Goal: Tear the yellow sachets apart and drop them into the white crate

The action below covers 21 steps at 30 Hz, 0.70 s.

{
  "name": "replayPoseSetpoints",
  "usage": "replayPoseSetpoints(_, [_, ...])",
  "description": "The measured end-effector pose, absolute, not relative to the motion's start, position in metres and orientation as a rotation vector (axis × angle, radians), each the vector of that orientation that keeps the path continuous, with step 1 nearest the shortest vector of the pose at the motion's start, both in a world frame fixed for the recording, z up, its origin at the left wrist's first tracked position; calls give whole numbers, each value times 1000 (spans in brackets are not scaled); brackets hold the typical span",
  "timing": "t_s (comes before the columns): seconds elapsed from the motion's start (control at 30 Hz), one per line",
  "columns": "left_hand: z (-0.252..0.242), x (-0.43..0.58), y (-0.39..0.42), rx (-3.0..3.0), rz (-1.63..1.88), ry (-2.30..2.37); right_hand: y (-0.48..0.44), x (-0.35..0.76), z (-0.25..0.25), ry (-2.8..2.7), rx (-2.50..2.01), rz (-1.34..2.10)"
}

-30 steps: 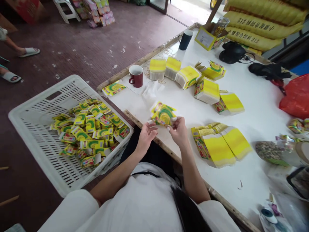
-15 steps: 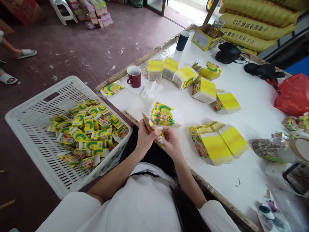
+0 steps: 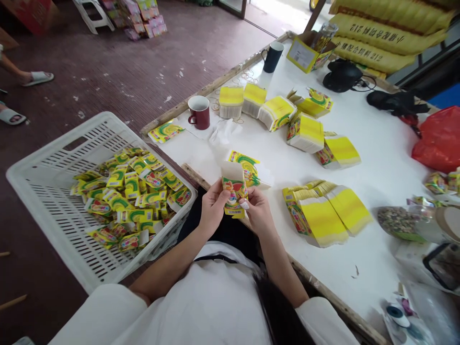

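Note:
A small yellow printed carton [image 3: 235, 195] is held upright between both hands above the table's near edge, its white inner flap raised at the top. My left hand [image 3: 212, 203] is closed on the carton's left side, thumb across its front. On the other side, my right hand [image 3: 257, 207] pinches the right edge near the bottom. Just behind the carton, a fanned stack of flat cartons [image 3: 247, 165] lies on the white table [image 3: 266, 227], partly hidden by it. To my left, a white plastic basket [image 3: 46, 184] holds many folded cartons [image 3: 131, 184].
Bundles of flat cartons [image 3: 328, 213] lie right of my hands, with more bundles [image 3: 305, 132] farther back. A maroon mug [image 3: 199, 114], crumpled tissue [image 3: 225, 132] and dark mug [image 3: 273, 57] stand or lie beyond. At right are a red bag [image 3: 438, 139] and a jar [image 3: 402, 220].
Both hands have turned the carton from a tilted, edge-on position to upright, so its printed face and raised white flap now show. The view has shifted slightly.

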<state>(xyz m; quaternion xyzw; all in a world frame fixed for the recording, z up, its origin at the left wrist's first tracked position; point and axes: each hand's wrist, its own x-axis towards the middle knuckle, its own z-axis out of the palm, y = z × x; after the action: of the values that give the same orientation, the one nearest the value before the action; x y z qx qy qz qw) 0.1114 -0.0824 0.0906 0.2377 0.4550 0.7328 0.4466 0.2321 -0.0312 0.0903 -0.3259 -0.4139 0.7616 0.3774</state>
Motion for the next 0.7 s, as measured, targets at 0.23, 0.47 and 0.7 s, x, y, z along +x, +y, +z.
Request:
replayPoseSetpoints(0.23, [100,112,-80,417,1812,1113,-32,230,87,-1068,-878,1919])
replayPoseSetpoints(0.47, [105,88,-73,467,1773,1097,-22,248,90,-1355,-954,1719])
replayPoseSetpoints(0.7, [124,39,-89,1051,1480,1185,-10,276,115,-2040,-804,1161])
